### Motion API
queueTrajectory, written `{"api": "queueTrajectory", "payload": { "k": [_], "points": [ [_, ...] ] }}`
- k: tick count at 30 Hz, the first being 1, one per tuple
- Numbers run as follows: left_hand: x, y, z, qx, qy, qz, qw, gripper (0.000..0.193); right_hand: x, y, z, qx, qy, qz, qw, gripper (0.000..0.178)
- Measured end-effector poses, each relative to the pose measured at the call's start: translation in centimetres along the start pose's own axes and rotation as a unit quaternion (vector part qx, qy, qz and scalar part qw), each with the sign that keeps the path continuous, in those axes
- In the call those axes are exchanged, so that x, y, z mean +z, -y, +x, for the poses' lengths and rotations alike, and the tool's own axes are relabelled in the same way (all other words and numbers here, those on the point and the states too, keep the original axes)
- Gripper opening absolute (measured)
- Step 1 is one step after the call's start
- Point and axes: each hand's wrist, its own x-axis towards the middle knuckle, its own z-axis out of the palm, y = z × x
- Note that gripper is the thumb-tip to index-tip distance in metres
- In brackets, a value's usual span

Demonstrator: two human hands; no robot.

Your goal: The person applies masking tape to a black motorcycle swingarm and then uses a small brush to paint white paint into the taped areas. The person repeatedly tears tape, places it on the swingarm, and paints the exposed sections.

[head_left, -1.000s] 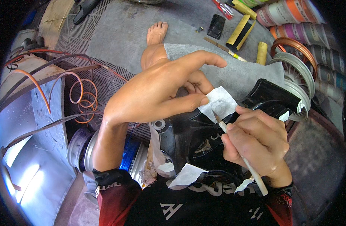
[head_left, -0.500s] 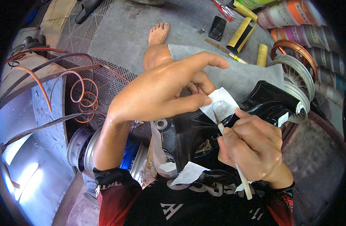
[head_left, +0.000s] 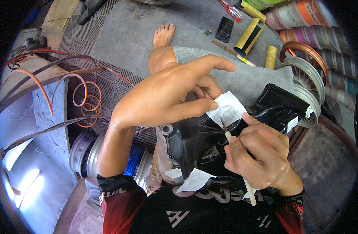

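In my right hand point(head_left: 260, 154) is a craft knife point(head_left: 247, 187) with a slim pale handle, gripped like a pen. Its narrow blade touches the lower edge of a square of white masking paper point(head_left: 234, 106) that lies over a glossy black moulded part point(head_left: 192, 136). A round outline shows through the paper. My left hand point(head_left: 167, 91) reaches over from the left, thumb and a curled finger at the paper's left corner, index finger stretched out above. More white paper pieces point(head_left: 196, 180) lie on the part, close to my shirt.
Orange coiled hose point(head_left: 85, 103) and cables hang at the left beside wheel rims point(head_left: 83, 152). Ahead on the floor lie a black phone point(head_left: 225, 29), yellow tubes point(head_left: 249, 37) and a grey cloth point(head_left: 241, 82) over my leg. Rims point(head_left: 307, 78) and paint cans point(head_left: 299, 15) stand right.
The knife has shifted slightly toward me along the white paper, its handle end swinging a little left with my right hand. My left hand stays almost in place.
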Motion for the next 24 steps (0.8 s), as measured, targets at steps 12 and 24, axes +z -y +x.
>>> {"api": "queueTrajectory", "payload": {
  "k": [12,24],
  "points": [
    [0.04,0.28,-0.04,0.007,-0.002,-0.018,1.000,0.066,-0.08,-0.47,-0.56,-0.013,-0.006,0.013,1.000,0.019],
    [0.02,0.16,-0.08,-0.002,-0.003,-0.010,1.000,0.065,0.14,-0.66,-0.89,0.002,-0.030,0.024,0.999,0.023]
  ]
}}
